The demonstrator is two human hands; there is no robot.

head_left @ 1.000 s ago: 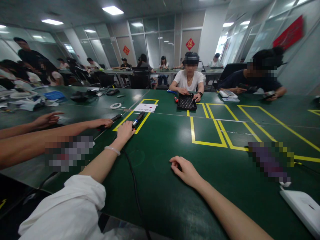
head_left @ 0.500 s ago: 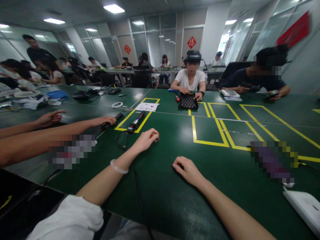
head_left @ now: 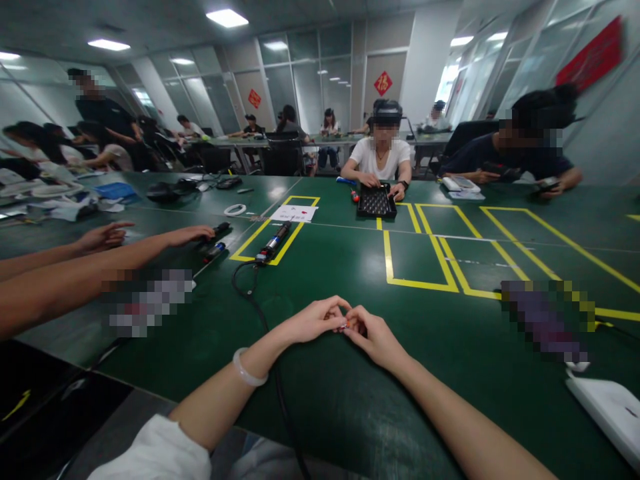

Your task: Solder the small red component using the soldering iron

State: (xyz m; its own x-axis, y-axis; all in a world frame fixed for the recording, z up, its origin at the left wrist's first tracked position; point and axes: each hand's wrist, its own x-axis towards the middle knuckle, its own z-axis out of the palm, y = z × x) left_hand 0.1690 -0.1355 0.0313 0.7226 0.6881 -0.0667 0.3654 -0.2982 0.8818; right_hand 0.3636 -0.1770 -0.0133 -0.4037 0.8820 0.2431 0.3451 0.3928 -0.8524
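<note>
Your left hand (head_left: 313, 323) and right hand (head_left: 376, 339) meet over the table (head_left: 360, 420), fingertips at a small reddish piece (head_left: 345, 326) between them. Fingers cover most of it; I cannot tell its shape or whether either grip is clamped on it. Your left wrist hides part of the black cable (head_left: 283, 397).
</note>
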